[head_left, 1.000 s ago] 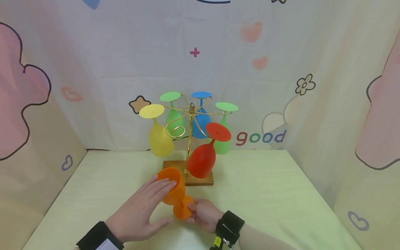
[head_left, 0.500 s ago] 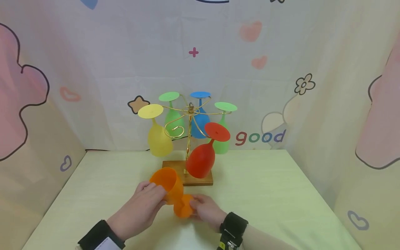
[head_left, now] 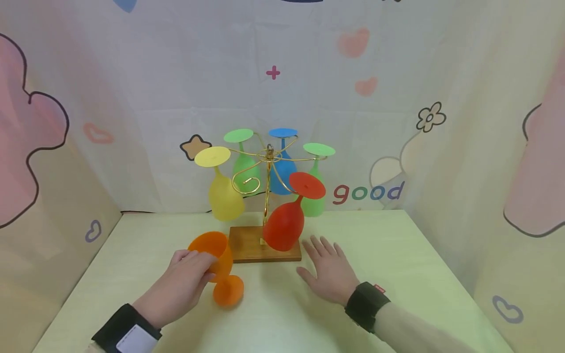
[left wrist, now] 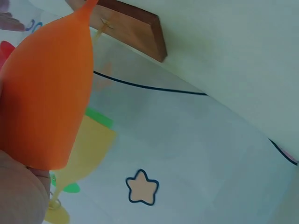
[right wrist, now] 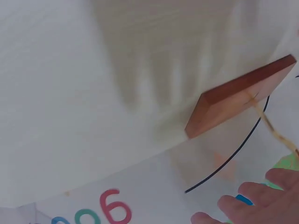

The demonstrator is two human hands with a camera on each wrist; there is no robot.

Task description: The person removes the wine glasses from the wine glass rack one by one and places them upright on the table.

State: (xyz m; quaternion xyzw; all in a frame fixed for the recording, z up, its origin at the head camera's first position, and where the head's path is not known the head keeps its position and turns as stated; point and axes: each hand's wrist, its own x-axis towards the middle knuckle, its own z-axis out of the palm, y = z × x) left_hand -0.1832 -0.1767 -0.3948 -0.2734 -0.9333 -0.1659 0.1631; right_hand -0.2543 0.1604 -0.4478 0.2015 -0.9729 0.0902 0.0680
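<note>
In the head view my left hand [head_left: 176,287] grips an orange plastic goblet [head_left: 225,262] by its bowl, near the rim. The goblet leans with its mouth up and its round foot [head_left: 228,291] toward me. Its bowl fills the left side of the left wrist view, where the left hand [left wrist: 21,193] shows only in part. My right hand [head_left: 328,274], fingers spread and holding nothing, is just right of the wooden base [head_left: 247,245] of a goblet rack. Nearest to it hangs a red goblet [head_left: 283,226], tilted on its wire hook.
On the brass rack pole [head_left: 267,193], wire arms also carry a yellow goblet [head_left: 226,198], a blue goblet [head_left: 282,177] and two green ones, all upside down. A curled front-left hook [head_left: 247,186] bears no goblet. A patterned curtain [head_left: 176,63] surrounds the table.
The left hand went from flat fingers on the orange goblet to gripping its bowl, then moved it left. The right hand let go of the foot and moved right, opening its fingers.
</note>
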